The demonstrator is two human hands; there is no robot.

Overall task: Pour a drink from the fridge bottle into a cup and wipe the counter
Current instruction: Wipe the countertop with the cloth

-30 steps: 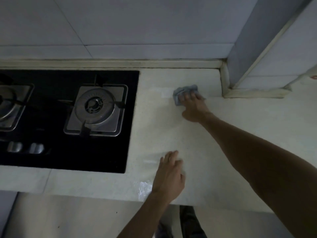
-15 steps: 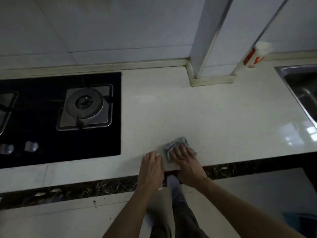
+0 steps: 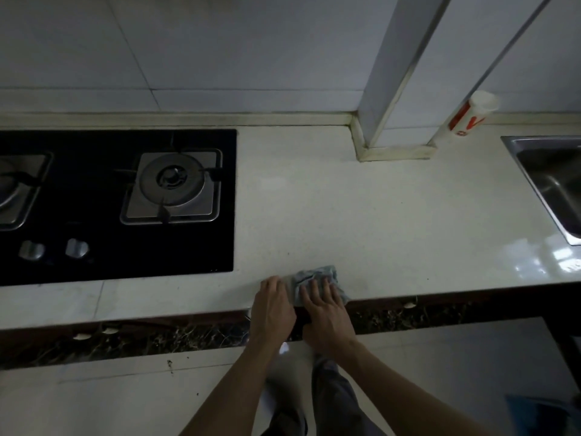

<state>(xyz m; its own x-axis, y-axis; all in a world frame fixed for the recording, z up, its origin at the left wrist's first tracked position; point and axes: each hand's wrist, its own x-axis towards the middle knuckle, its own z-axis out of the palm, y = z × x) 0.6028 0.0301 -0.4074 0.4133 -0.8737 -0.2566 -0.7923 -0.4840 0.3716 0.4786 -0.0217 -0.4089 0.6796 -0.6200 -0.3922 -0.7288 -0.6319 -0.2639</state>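
Both hands down at the counter's front edge, cloth under the right one.
The counter (image 3: pixel 377 215) runs side to side with the wall (image 3: pixel 220 58) behind it. On the left, the hob (image 3: pixel 107 265) is set into it, with a burner (image 3: pixel 172 180) on its right side and two knobs (image 3: pixel 76 247) nearer the front. The sink (image 3: pixel 515 141) is sunk in at far right. A column (image 3: pixel 396 73) stands at the back, a container (image 3: pixel 465 119) just to its right. At the front edge, the cloth (image 3: pixel 316 273) lies under the right hand (image 3: pixel 325 313), and the left hand (image 3: pixel 272 306) lies flat just left of it.

red "v" on white bottle (image 3: pixel 469 120)
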